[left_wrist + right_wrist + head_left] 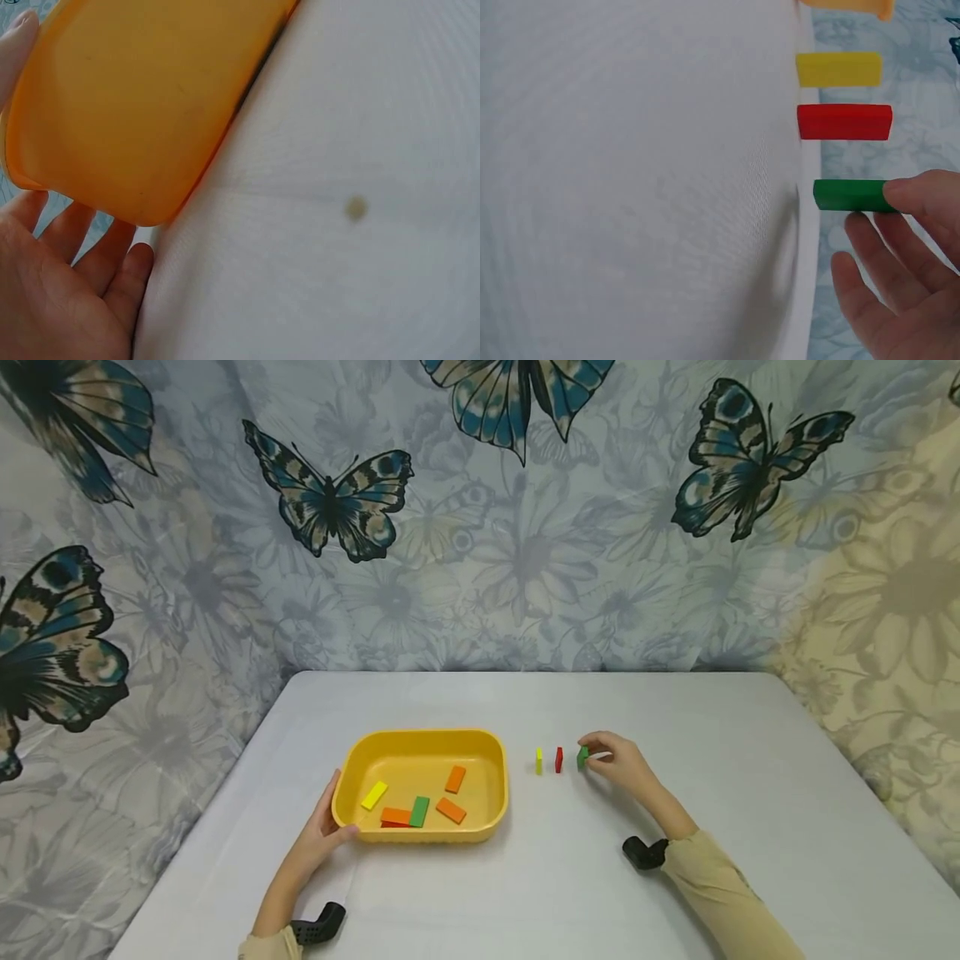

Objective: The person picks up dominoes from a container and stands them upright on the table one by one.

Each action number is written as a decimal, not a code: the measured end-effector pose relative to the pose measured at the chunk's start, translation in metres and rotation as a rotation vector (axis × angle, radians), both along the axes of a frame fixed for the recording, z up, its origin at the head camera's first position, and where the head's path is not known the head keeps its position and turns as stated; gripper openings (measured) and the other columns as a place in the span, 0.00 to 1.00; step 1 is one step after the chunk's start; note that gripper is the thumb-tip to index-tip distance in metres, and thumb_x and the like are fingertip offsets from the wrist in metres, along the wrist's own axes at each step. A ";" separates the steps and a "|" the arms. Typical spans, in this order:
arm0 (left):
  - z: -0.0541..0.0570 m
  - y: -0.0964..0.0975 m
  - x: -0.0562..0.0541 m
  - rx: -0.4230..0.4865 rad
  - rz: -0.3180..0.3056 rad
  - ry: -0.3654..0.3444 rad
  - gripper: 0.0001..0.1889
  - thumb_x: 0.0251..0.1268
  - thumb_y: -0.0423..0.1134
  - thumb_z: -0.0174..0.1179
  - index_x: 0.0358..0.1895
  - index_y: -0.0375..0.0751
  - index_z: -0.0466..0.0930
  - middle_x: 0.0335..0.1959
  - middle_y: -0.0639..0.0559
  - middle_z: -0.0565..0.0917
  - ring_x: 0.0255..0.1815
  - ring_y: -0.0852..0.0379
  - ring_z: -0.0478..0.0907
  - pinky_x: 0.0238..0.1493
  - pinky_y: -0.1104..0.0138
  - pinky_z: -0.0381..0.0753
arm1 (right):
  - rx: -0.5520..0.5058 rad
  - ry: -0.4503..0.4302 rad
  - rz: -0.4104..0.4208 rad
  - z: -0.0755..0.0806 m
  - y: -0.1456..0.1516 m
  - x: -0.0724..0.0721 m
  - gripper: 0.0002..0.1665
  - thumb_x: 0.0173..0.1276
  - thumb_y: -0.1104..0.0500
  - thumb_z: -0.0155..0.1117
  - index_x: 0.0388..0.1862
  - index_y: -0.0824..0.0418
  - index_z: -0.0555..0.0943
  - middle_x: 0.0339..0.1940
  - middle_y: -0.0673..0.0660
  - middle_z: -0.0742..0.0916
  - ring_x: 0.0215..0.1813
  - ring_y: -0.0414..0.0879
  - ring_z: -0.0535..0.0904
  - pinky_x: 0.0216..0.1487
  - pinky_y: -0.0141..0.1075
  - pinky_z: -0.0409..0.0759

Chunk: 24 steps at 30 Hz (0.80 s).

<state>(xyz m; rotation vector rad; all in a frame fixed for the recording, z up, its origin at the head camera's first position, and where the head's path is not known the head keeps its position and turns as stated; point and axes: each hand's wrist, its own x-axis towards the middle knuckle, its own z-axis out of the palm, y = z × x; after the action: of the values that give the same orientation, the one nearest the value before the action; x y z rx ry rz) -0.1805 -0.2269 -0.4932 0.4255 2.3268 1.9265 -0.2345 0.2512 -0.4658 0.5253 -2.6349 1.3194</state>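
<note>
A yellow plastic tray (420, 837) sits on the table, with several orange, yellow, green and red blocks lying in it. The left hand (321, 827) holds the tray's near left corner, thumb at the front and fingers along the left side. To the tray's right, a yellow block (538, 762) and a red block (558, 760) stand upright in a row. Beside the red one, the right hand (622, 767) pinches a green block (849, 195) by its upper end, held upright. Whether the green block touches the table cannot be told.
A white-covered table (570, 885) reaches back to a wall with butterfly wallpaper (525, 552). Each wrist wears a black camera mount, one at the left wrist (321, 924) and one at the right wrist (643, 853).
</note>
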 end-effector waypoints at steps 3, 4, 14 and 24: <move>0.000 -0.001 -0.001 -0.001 -0.006 0.005 0.44 0.56 0.24 0.55 0.70 0.39 0.35 0.70 0.40 0.39 0.66 0.41 0.44 0.53 0.79 0.59 | 0.012 -0.022 0.007 0.002 0.000 -0.002 0.16 0.54 0.75 0.59 0.43 0.71 0.76 0.39 0.63 0.81 0.40 0.56 0.78 0.37 0.42 0.78; 0.000 -0.001 -0.002 -0.001 -0.007 0.007 0.44 0.56 0.24 0.55 0.70 0.39 0.35 0.70 0.40 0.39 0.66 0.41 0.43 0.53 0.79 0.59 | 0.014 -0.035 0.013 0.003 0.000 -0.002 0.16 0.54 0.75 0.59 0.44 0.71 0.76 0.40 0.63 0.81 0.41 0.56 0.77 0.38 0.42 0.77; 0.000 0.001 -0.006 0.008 -0.018 0.009 0.44 0.57 0.25 0.55 0.70 0.38 0.35 0.70 0.41 0.40 0.67 0.43 0.41 0.54 0.79 0.57 | 0.061 -0.052 0.019 0.002 0.003 -0.005 0.16 0.55 0.74 0.60 0.44 0.71 0.76 0.39 0.61 0.81 0.41 0.56 0.77 0.38 0.43 0.77; 0.000 -0.004 -0.004 0.014 -0.009 -0.014 0.44 0.58 0.26 0.55 0.71 0.43 0.35 0.70 0.43 0.39 0.67 0.43 0.41 0.54 0.80 0.57 | 0.069 -0.048 0.021 -0.003 -0.003 -0.004 0.18 0.54 0.73 0.62 0.46 0.72 0.74 0.37 0.61 0.81 0.39 0.55 0.78 0.37 0.43 0.77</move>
<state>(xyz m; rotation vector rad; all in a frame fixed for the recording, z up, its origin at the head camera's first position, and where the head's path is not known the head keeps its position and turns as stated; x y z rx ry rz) -0.1847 -0.2313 -0.4934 0.4215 2.2999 1.9371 -0.2386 0.2477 -0.4684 0.5381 -2.7296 1.2659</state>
